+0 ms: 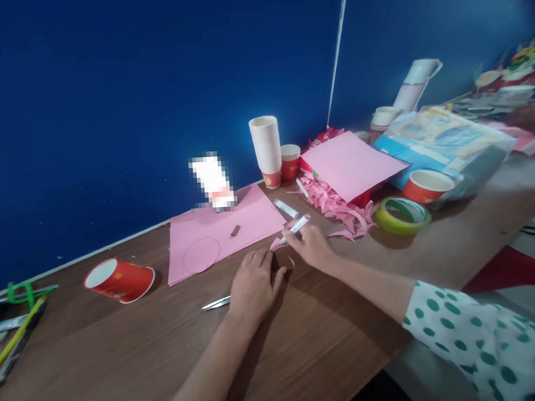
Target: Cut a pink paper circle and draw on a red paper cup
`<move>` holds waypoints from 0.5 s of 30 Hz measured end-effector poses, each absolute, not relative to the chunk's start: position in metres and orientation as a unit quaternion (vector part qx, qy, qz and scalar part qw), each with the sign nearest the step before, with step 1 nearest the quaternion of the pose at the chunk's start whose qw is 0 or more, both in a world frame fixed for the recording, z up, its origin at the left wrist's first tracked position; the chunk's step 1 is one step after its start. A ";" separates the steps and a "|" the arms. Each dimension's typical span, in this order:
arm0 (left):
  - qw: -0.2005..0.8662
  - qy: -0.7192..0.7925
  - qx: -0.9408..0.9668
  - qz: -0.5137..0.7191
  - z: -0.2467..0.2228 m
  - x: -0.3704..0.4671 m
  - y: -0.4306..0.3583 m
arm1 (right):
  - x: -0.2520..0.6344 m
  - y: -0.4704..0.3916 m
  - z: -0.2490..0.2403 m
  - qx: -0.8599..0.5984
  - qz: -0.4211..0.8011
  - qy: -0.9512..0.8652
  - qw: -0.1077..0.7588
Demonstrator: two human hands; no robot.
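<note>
My right hand (312, 246) pinches a white marker (297, 227), its tip down at a small pink paper strip (276, 244). My left hand (253, 285) lies flat on the table, fingertips at the strip's near end and thumb spread away. From beneath that hand, the metal blades of what look like scissors (216, 303) poke out; the rest is hidden. Just behind sit pink paper sheets (180, 244) with a drawn circle and a small brown cap (235, 230). Another white tube (286, 208) lies close to my right hand.
A red paper cup (121, 281) lies tipped at left, near pencils (19, 336). Stacked cups (267, 149) stand against the blue wall. To the right are pink paper shreds (333, 203), a pink sheet (353, 163), a tape roll (403, 215), another cup (428, 186) and plastic packaging (443, 134).
</note>
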State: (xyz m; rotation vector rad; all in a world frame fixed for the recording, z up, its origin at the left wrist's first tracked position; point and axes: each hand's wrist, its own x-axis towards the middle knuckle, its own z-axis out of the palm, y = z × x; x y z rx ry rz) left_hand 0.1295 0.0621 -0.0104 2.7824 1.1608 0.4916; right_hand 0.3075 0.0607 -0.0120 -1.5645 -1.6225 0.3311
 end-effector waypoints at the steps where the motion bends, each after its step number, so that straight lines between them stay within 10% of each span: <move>1: 0.044 0.379 0.910 0.161 -0.010 0.130 0.062 | 0.308 0.061 -0.012 -0.623 0.133 -0.648 0.418; 15: 0.045 0.381 0.909 0.161 -0.009 0.130 0.062 | 0.307 0.061 -0.011 -0.620 0.139 -0.648 0.420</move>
